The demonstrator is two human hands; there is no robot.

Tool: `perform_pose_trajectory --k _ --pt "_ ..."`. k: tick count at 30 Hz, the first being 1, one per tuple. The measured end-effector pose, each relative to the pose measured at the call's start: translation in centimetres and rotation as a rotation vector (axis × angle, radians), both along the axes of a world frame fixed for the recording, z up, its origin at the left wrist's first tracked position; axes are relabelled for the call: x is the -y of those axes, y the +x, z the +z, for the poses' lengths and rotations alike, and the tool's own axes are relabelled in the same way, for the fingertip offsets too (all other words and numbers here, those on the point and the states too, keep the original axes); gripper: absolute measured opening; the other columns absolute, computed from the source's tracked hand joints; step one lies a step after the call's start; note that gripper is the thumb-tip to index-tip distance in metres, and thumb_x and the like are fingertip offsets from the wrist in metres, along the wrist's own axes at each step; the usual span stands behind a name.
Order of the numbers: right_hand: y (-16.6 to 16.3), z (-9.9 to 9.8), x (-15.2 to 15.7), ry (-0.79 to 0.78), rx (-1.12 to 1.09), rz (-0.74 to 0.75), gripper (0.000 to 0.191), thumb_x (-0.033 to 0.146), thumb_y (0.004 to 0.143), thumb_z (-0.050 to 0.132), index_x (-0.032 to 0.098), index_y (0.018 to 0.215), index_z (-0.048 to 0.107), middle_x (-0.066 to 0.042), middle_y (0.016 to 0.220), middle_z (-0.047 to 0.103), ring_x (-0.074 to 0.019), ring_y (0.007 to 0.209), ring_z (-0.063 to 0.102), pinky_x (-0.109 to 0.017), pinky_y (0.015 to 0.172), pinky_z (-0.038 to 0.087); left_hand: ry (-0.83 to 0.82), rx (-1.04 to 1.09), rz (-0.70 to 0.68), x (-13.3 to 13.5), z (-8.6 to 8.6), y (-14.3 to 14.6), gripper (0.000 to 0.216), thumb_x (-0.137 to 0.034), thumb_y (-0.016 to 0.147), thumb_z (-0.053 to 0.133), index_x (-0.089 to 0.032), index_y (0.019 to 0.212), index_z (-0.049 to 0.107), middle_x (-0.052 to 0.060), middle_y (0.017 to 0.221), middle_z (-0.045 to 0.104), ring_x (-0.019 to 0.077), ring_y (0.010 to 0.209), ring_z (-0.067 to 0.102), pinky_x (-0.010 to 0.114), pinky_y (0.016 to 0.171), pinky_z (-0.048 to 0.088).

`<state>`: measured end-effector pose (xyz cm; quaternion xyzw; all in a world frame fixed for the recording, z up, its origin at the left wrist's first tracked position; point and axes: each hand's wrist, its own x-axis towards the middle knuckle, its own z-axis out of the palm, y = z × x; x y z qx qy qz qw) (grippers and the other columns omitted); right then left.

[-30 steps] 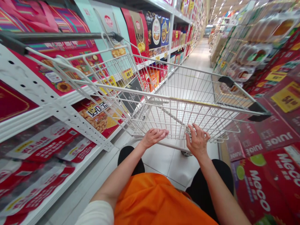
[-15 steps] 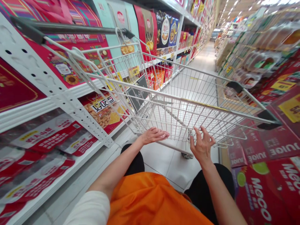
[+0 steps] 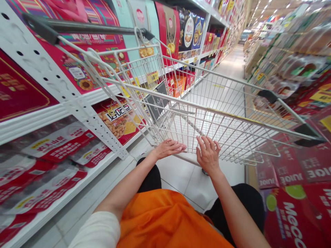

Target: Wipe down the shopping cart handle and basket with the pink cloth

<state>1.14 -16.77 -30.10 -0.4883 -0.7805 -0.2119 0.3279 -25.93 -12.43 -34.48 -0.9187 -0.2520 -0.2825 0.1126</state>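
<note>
A wire shopping cart (image 3: pixel 204 109) stands sideways right in front of me, its dark handle bar (image 3: pixel 90 27) at the upper left. No goods show in its basket. My left hand (image 3: pixel 170 148) is by the lower edge of the basket, palm turned up, fingers stretched out together and nothing in them. Close to the same lower edge is my right hand (image 3: pixel 209 154), its back toward me and its fingers spread and slightly bent. It holds nothing. Whether either hand touches the wires, I cannot tell.
White shelving (image 3: pixel 85 117) with boxed gift packs and red-and-clear bags (image 3: pixel 57 141) runs along the left. Red drink cartons (image 3: pixel 292 210) are stacked close on the right, under bottle packs (image 3: pixel 300 69). A tiled aisle (image 3: pixel 231 60) stretches away behind the cart.
My right hand has moved left, closer to my left hand, and its fingers have straightened somewhat. The left hand stays nearly in place. The whole view has shifted slightly.
</note>
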Motion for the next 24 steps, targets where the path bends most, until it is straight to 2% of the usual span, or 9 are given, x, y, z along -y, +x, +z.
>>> perform_pose_trajectory --k 3,6,9,12,15,18,20,22,24 --pt "0.1 -0.4 0.0 0.004 -0.03 -0.001 0.05 0.023 0.095 0.052 0.02 0.145 0.051 -0.011 0.133 0.066 -0.0249 0.129 0.053 -0.044 0.116 0.022 -0.062 -0.041 0.062 -0.5 1.2 -1.0 0.034 -0.02 0.097 0.063 -0.043 0.123 0.064 -0.005 0.124 0.073 0.0101 0.107 0.065 0.028 0.105 0.047" --pt "0.0 -0.6 0.2 -0.006 -0.048 -0.003 0.053 0.022 0.094 0.051 0.021 0.148 0.048 -0.011 0.133 0.065 -0.026 0.131 0.052 -0.045 0.115 0.022 -0.034 0.02 0.134 -1.2 1.6 -2.2 0.027 -0.027 0.098 0.062 -0.044 0.119 0.067 -0.004 0.12 0.074 0.0136 0.105 0.065 0.036 0.107 0.046" --pt "-0.1 -0.8 0.3 -0.002 -0.059 -0.007 0.055 0.023 0.094 0.051 0.022 0.149 0.046 -0.011 0.133 0.065 -0.0267 0.132 0.051 -0.047 0.116 0.021 0.014 0.146 0.176 -1.0 0.5 -2.5 0.028 -0.032 0.094 0.069 -0.047 0.117 0.068 -0.004 0.112 0.076 0.0143 0.1 0.065 0.035 0.103 0.048" --pt "-0.1 -0.9 0.3 0.009 -0.052 -0.004 0.055 0.023 0.094 0.051 0.022 0.149 0.046 -0.011 0.133 0.065 -0.0264 0.132 0.052 -0.046 0.116 0.022 0.007 0.102 0.15 0.0 -1.0 -2.0 0.03 -0.028 0.094 0.069 -0.047 0.117 0.068 -0.005 0.113 0.075 0.0122 0.1 0.065 0.03 0.1 0.049" --pt "0.0 -1.0 0.2 0.006 -0.048 -0.001 0.056 0.022 0.094 0.05 0.022 0.15 0.046 -0.011 0.134 0.065 -0.027 0.131 0.052 -0.047 0.116 0.022 -0.009 0.083 0.169 0.8 -1.5 -1.5 0.033 -0.024 0.094 0.068 -0.047 0.119 0.068 -0.005 0.115 0.074 0.0118 0.101 0.064 0.03 0.102 0.047" --pt "0.1 -1.2 0.2 0.026 -0.044 -0.004 0.055 0.023 0.093 0.052 0.021 0.149 0.047 -0.011 0.133 0.065 -0.0278 0.131 0.052 -0.048 0.116 0.022 0.13 0.309 0.42 1.0 -1.2 -1.1 0.03 -0.027 0.095 0.067 -0.042 0.12 0.07 0.004 0.113 0.072 0.02 0.106 0.062 0.039 0.102 0.047" --pt "0.1 -1.4 0.2 0.052 -0.044 -0.011 0.053 0.023 0.093 0.053 0.02 0.146 0.049 -0.011 0.132 0.066 -0.0281 0.131 0.052 -0.048 0.116 0.023 0.23 0.485 0.602 1.0 -1.1 -0.6 0.033 -0.023 0.097 0.058 -0.036 0.124 0.071 0.01 0.116 0.067 0.0255 0.112 0.059 0.046 0.103 0.046" --pt "0.0 -1.5 0.2 0.073 -0.048 -0.022 0.05 0.024 0.094 0.054 0.019 0.143 0.051 -0.011 0.13 0.066 -0.028 0.13 0.053 -0.047 0.116 0.023 0.275 0.587 0.703 1.1 -1.6 0.2 0.04 -0.017 0.097 0.049 -0.031 0.127 0.071 0.012 0.119 0.062 0.0275 0.114 0.057 0.049 0.103 0.045" --pt "-0.1 -1.5 0.2 0.08 -0.051 -0.029 0.05 0.025 0.094 0.054 0.019 0.143 0.051 -0.011 0.13 0.067 -0.0281 0.129 0.053 -0.048 0.116 0.023 0.281 0.606 0.745 1.4 -2.8 1.4 0.044 -0.013 0.094 0.046 -0.03 0.126 0.071 0.012 0.116 0.06 0.0268 0.11 0.056 0.048 0.1 0.046"
